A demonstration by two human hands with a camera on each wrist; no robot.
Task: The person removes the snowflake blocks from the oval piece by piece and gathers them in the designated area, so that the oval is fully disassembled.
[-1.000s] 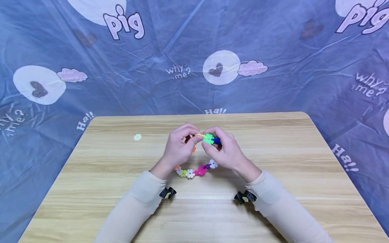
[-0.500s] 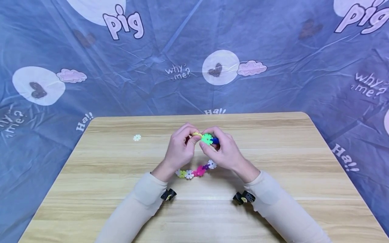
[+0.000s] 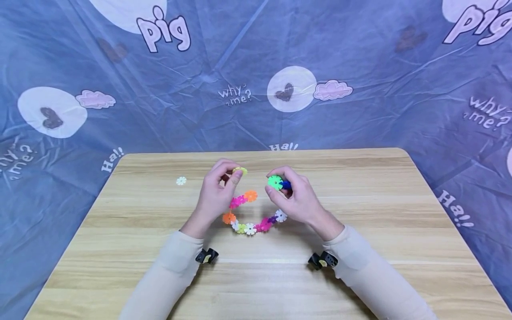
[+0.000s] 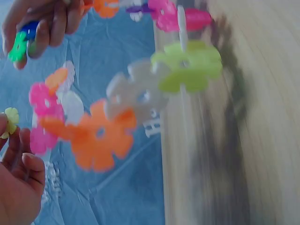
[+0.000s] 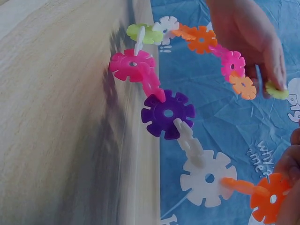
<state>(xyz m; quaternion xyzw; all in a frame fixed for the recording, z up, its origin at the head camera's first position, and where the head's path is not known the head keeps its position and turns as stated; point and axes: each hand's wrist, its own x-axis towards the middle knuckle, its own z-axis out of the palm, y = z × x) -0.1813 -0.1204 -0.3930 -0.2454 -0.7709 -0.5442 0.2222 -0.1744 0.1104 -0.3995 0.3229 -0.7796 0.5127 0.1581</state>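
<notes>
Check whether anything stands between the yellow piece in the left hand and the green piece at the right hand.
Nothing visible does. In the head view, only tabletop shows in the gap between the yellow piece and the green piece; the nearest orange piece sits below that line in the picture.

sleeves (image 3: 160,278): plain pale beige, wrist-length | wrist cameras (image 3: 213,254): black, boxy, each with a yellowish patch (image 3: 322,263)

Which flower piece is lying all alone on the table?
The white flower piece at the far left; the others are hand-held or linked in the chain.
</notes>
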